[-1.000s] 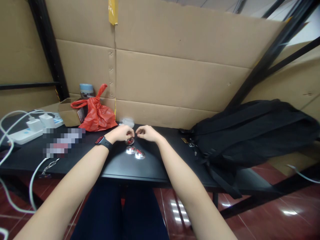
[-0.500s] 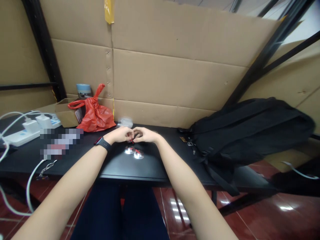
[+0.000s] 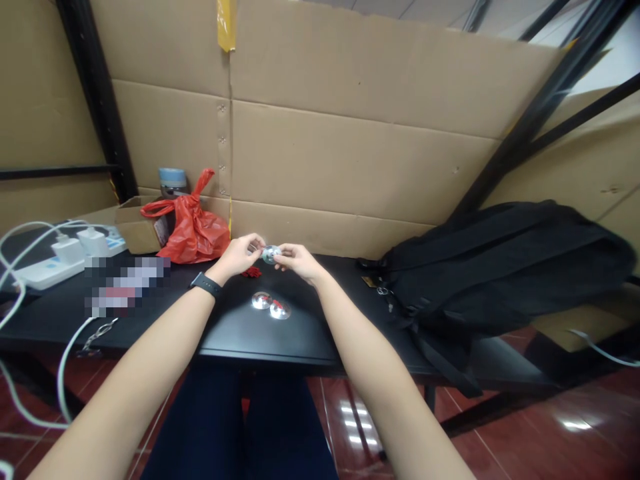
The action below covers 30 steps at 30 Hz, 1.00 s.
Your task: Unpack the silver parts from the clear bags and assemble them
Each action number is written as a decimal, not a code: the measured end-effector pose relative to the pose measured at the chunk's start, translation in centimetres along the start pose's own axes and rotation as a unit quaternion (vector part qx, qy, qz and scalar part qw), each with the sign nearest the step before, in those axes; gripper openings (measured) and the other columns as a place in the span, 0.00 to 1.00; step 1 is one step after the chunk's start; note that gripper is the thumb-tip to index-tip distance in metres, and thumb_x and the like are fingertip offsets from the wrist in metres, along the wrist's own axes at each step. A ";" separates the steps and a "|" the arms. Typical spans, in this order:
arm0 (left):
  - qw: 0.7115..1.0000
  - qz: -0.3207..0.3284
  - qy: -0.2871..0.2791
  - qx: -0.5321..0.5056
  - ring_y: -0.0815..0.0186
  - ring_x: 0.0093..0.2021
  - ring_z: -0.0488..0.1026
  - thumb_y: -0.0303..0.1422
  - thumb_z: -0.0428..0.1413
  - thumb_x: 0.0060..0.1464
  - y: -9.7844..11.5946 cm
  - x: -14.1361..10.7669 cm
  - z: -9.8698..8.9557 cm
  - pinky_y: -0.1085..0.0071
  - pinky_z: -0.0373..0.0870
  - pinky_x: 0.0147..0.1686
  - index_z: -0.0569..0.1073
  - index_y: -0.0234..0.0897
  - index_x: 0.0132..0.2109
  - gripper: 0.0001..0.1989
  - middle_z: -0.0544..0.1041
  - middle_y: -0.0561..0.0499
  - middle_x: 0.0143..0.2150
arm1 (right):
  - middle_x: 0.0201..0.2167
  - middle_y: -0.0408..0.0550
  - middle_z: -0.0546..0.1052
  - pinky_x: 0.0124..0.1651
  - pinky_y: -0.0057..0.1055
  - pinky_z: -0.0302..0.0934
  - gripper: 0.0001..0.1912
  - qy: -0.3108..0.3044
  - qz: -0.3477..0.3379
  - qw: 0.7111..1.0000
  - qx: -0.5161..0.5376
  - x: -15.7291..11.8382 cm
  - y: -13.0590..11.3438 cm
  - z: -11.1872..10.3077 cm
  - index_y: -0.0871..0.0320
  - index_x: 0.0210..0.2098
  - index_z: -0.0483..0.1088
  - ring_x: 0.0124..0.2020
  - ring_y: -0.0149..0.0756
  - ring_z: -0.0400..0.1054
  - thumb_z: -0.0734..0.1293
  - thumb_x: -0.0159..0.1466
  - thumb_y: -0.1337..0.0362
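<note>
My left hand (image 3: 241,256) and my right hand (image 3: 302,263) meet above the back of the black table. Between their fingertips is a clear, shiny plastic dome (image 3: 271,254), each hand pinching one side of it. Just below my left hand lies a small red bundle (image 3: 251,272), too small to make out. Nearer to me, two similar domes sit side by side on the table: the left dome (image 3: 261,301) and the right dome (image 3: 279,310), each with a bit of red in it.
A red plastic bag (image 3: 197,233) stands by a cardboard box (image 3: 137,230) and a blue-lidded jar (image 3: 173,179). On the left are a white power strip (image 3: 65,263) with cables and a keychain (image 3: 97,333). A black backpack (image 3: 515,267) covers the right side. Cardboard (image 3: 350,167) walls the back.
Both hands have lifted slightly and now hold up a clear dome. The clear item behind the hands no longer shows there, and a red bundle is visible on the table.
</note>
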<state>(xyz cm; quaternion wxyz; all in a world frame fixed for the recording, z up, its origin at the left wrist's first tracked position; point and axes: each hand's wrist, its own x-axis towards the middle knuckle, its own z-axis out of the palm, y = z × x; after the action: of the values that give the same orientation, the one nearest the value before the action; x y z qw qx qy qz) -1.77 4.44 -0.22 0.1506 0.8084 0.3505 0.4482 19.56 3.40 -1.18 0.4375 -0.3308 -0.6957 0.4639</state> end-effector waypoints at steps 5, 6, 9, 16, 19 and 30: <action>0.994 -0.045 -0.027 0.092 0.63 0.35 0.78 0.33 0.56 0.51 -2.5 -0.1 -1.6 0.71 0.73 0.39 0.77 0.35 0.38 0.09 0.82 0.47 0.36 | 0.34 0.48 0.80 0.23 0.21 0.58 0.17 0.091 0.017 0.995 -0.022 0.3 0.3 -2.4 0.59 0.41 0.75 0.25 0.27 0.70 0.75 0.56 0.58; 0.991 -0.053 -0.045 0.117 0.63 0.35 0.79 0.33 0.56 0.50 -3.0 -0.2 -2.0 0.72 0.73 0.39 0.78 0.36 0.36 0.08 0.82 0.48 0.34 | 0.33 0.48 0.80 0.21 0.20 0.56 0.16 0.124 0.032 0.991 -0.044 0.4 0.7 -3.2 0.59 0.42 0.75 0.24 0.27 0.69 0.75 0.56 0.61; 0.984 -0.070 -0.082 0.142 0.63 0.35 0.79 0.33 0.56 0.48 -4.5 -0.3 -2.6 0.74 0.72 0.37 0.79 0.37 0.34 0.08 0.83 0.49 0.33 | 0.27 0.47 0.79 0.22 0.23 0.59 0.14 0.203 0.096 0.970 -0.099 0.3 2.1 -6.0 0.61 0.43 0.74 0.20 0.27 0.66 0.74 0.56 0.70; 0.973 -0.092 -0.161 0.138 0.64 0.35 0.79 0.33 0.58 0.45 -5.1 -0.3 -3.0 0.76 0.71 0.36 0.81 0.37 0.37 0.11 0.83 0.50 0.34 | 0.26 0.49 0.80 0.34 0.26 0.67 0.05 0.198 0.144 0.938 -0.246 -0.6 6.1 -10.1 0.64 0.35 0.78 0.26 0.30 0.71 0.69 0.60 0.69; 0.956 -0.126 -0.187 0.186 0.65 0.35 0.79 0.30 0.57 0.43 -5.0 -0.5 -4.3 0.77 0.70 0.36 0.81 0.38 0.36 0.11 0.83 0.51 0.35 | 0.29 0.49 0.81 0.39 0.27 0.67 0.06 0.170 0.142 0.926 -0.304 -0.9 6.6 -10.4 0.61 0.36 0.79 0.31 0.32 0.74 0.70 0.60 0.66; 0.912 -0.175 -0.278 0.247 0.66 0.31 0.77 0.31 0.59 0.43 -4.7 -1.5 -5.8 0.76 0.66 0.32 0.80 0.40 0.29 0.05 0.83 0.52 0.31 | 0.31 0.50 0.81 0.39 0.26 0.64 0.02 0.163 0.177 0.864 -0.442 -1.4 4.7 -10.3 0.59 0.28 0.77 0.33 0.34 0.74 0.71 0.56 0.69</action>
<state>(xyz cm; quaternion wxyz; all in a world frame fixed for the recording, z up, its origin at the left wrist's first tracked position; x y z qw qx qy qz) -9.17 6.25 -0.56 0.1137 0.8375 0.5298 0.0711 29.81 7.54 -4.10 0.2633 -0.6776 -0.6767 0.1169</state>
